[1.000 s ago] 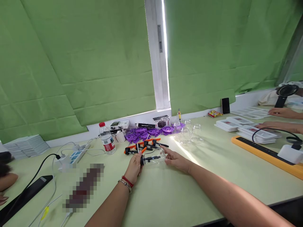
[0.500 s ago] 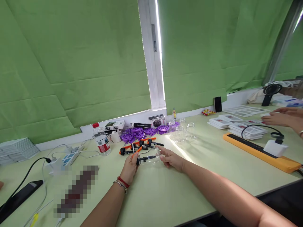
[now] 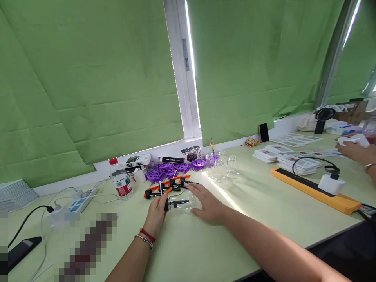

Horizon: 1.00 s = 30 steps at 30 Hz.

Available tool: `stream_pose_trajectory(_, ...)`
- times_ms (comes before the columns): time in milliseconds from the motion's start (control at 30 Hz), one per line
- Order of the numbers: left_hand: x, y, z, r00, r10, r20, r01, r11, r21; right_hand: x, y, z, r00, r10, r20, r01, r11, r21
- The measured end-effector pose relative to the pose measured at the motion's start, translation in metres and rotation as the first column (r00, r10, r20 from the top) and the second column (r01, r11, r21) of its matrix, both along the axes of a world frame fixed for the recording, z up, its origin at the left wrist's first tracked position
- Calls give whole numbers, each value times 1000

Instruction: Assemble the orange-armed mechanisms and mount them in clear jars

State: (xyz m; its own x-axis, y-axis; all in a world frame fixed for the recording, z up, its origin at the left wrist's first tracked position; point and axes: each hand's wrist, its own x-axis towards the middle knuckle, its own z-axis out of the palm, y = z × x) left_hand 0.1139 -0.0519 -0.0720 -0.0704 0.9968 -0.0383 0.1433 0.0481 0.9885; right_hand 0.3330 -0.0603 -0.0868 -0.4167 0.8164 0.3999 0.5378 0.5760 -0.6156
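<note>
My left hand (image 3: 156, 213) is closed round a black part with an orange piece, at the mouth of a clear glass jar (image 3: 189, 203) lying on its side. A black rod (image 3: 179, 203) reaches from that part into the jar. My right hand (image 3: 207, 205) has its fingers spread around the jar's far end; whether they touch the glass is hard to tell. Just behind the hands lie several black-and-orange assemblies (image 3: 173, 183). Purple openwork discs (image 3: 167, 171) are heaped behind them, and several clear jars (image 3: 219, 172) stand to the right.
A red-capped bottle (image 3: 122, 182) and a white power strip (image 3: 78, 204) are on the left. An orange power strip (image 3: 311, 187) and paper stacks (image 3: 296, 163) lie on the right. Another person's hands (image 3: 354, 150) hold a white object at the far right.
My right hand's fingers have opened out and spread at the jar's end. My left hand keeps its grip. The view has shifted slightly. The other person's hands now show a white object.
</note>
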Motion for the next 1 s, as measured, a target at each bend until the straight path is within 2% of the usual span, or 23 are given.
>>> stream_pose_trajectory(67,0,-1,-1,1000,-8,-21,9,998,55,-8,-3,1,992,-33,122,18,993,119)
stream_pose_trajectory(133,0,-3,-2,998,-48,-29,51,992,116,-14,-3,0,979,-93,183,64,985,162)
stream_pose_trajectory(267,-1,-10,-2,973,-229,14,220,948,229,-12,2,-3,969,-192,155,172,976,138)
stream_pose_trajectory(333,-3,-10,-2,966,-259,14,246,931,270,-3,6,-1,973,-206,108,192,973,127)
stream_pose_trajectory(500,-15,5,-6,990,-138,-27,140,963,232,29,14,16,958,-251,-136,276,939,206)
stream_pose_trajectory(567,-20,11,-7,997,-71,-34,76,974,212,44,12,20,930,-306,-205,345,918,193)
stream_pose_trajectory(633,-23,13,-7,999,-14,-44,22,979,201,63,8,19,896,-398,-199,428,892,146)
stream_pose_trajectory(767,-26,15,-9,995,37,-87,-19,979,204,106,-4,3,851,-512,-119,520,852,53)
stream_pose_trajectory(867,-30,21,-18,984,45,-175,-5,974,225,140,-9,-12,757,-648,-86,653,756,47)
stream_pose_trajectory(1000,-36,33,-34,939,82,-335,2,970,241,185,-3,-30,648,-758,-78,751,653,-97)
